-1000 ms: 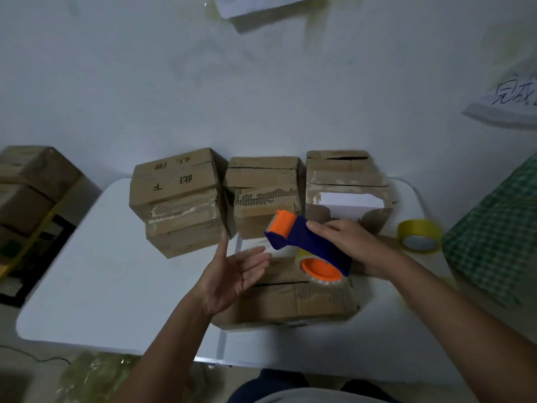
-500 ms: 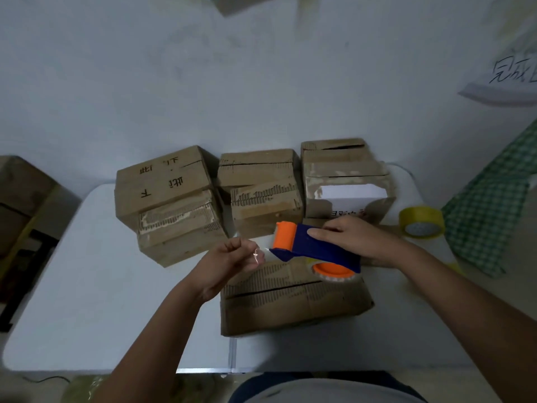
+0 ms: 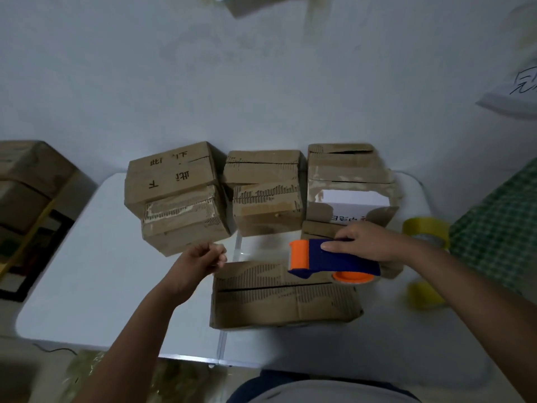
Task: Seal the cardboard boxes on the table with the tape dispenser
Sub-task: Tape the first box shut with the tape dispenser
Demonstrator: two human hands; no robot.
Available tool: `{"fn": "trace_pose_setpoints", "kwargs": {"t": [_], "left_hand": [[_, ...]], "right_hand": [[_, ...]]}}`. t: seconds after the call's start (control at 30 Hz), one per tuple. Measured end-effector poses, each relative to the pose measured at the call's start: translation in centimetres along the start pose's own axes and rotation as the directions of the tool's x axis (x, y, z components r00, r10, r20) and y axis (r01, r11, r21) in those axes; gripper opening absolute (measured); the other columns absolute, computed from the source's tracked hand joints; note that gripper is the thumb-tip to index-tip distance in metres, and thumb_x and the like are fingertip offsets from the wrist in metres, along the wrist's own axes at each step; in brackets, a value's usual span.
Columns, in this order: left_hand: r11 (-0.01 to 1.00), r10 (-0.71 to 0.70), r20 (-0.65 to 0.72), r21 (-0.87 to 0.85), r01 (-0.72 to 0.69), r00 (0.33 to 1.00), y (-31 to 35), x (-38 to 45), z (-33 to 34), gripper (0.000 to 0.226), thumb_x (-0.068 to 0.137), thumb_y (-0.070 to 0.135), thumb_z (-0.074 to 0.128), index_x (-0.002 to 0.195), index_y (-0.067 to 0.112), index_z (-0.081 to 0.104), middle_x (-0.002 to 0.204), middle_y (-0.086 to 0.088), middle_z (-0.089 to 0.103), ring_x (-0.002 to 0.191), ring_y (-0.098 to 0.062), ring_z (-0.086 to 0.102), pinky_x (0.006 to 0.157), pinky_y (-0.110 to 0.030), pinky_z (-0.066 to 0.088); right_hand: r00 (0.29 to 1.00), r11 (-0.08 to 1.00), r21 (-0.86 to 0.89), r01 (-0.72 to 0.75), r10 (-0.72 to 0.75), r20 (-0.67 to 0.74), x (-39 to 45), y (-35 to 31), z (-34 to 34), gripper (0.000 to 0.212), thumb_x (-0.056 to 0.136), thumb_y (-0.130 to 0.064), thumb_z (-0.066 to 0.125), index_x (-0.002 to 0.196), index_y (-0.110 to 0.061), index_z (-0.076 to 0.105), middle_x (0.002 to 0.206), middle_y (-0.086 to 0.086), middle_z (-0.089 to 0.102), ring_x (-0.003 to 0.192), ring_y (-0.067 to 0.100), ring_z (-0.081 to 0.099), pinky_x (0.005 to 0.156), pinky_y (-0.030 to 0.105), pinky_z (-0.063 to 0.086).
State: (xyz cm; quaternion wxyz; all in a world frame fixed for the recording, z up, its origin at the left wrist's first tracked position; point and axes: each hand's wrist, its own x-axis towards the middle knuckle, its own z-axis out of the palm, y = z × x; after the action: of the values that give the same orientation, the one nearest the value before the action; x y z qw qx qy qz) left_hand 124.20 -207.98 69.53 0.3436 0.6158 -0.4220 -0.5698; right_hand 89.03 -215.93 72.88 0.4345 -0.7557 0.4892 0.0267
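Over the near box [image 3: 286, 298], right hand [image 3: 367, 242] grips the tape dispenser [image 3: 331, 259]; at nine o'clock, left hand [image 3: 200, 258] pinches the clear tape end [image 3: 250, 253], fingers curled.

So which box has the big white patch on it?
The back right box, behind the right hand. Its front shows a white patch with printing; the other boxes show only brown cardboard.

Dim, flat bluish light; soft shadows lying under boxes; motion blur smearing right side; wide-angle bending the frame edges.
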Motion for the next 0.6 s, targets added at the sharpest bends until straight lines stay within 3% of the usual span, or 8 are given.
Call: {"fn": "trace_pose_setpoints", "kwargs": {"t": [0.13, 0.2, 0.33, 0.47, 0.6], "left_hand": [[0.985, -0.147, 0.014, -0.094, 0.147, 0.989, -0.4, -1.3, 0.3, 0.042, 0.098, 0.042, 0.05, 0.098, 0.003, 0.066, 0.077, -0.011, 0.06, 0.073, -0.021, 0.055, 0.074, -0.032, 0.047], [0.984, -0.156, -0.021, -0.091, 0.154, 0.987, -0.6, -1.7, 0.6, 0.048, 0.097, 0.048, 0.051, 0.1, 0.003, 0.066, 0.08, -0.011, 0.061, 0.075, -0.021, 0.057, 0.078, -0.035, 0.047], [0.983, -0.147, -0.153, -0.136, 0.127, 0.977, -1.5, -2.4, 0.7, 0.032, 0.098, 0.034, 0.057, 0.105, 0.005, 0.068, 0.097, -0.014, 0.067, 0.094, -0.025, 0.062, 0.087, -0.034, 0.051], [0.939, -0.191, -0.187, -0.32, 0.124, 0.963, -2.0, -2.7, 0.7, 0.027, 0.102, 0.023, 0.051, 0.114, 0.004, 0.065, 0.099, -0.02, 0.069, 0.094, -0.031, 0.061, 0.076, -0.028, 0.056], [0.873, -0.244, -0.173, -0.468, 0.138, 0.954, -1.8, -3.0, 0.4, 0.026, 0.102, 0.02, 0.05, 0.114, 0.003, 0.065, 0.109, -0.021, 0.07, 0.098, -0.026, 0.069, 0.071, -0.022, 0.059]], "right_hand": [[1.0, 0.997, -0.078, 0.011, -0.009, 0.017, 0.6, -0.3, 0.2, 0.048, 0.087, -0.066, 0.049, 0.092, -0.023, 0.067, 0.083, -0.003, 0.069, 0.074, 0.011, 0.066, 0.067, 0.024, 0.05], [1.0, 0.994, -0.106, 0.009, -0.008, 0.008, 0.7, -0.7, 0.7, 0.049, 0.086, -0.068, 0.048, 0.09, -0.023, 0.067, 0.081, -0.004, 0.069, 0.073, 0.009, 0.066, 0.07, 0.026, 0.052], [0.998, 0.986, -0.164, 0.001, -0.011, -0.058, 0.8, -0.6, 1.8, 0.056, 0.083, -0.073, 0.046, 0.087, -0.022, 0.069, 0.078, -0.002, 0.069, 0.071, 0.011, 0.066, 0.067, 0.027, 0.052], [0.995, 0.98, -0.196, 0.023, -0.042, -0.096, 1.0, -0.5, 3.1, 0.05, 0.082, -0.073, 0.048, 0.079, -0.026, 0.065, 0.073, -0.004, 0.065, 0.064, 0.007, 0.061, 0.058, 0.023, 0.045], [0.989, 0.969, -0.244, 0.042, -0.075, -0.125, 1.1, -0.3, 3.9, 0.055, 0.078, -0.078, 0.044, 0.076, -0.026, 0.064, 0.071, -0.005, 0.064, 0.063, 0.006, 0.059, 0.056, 0.021, 0.04]]}}
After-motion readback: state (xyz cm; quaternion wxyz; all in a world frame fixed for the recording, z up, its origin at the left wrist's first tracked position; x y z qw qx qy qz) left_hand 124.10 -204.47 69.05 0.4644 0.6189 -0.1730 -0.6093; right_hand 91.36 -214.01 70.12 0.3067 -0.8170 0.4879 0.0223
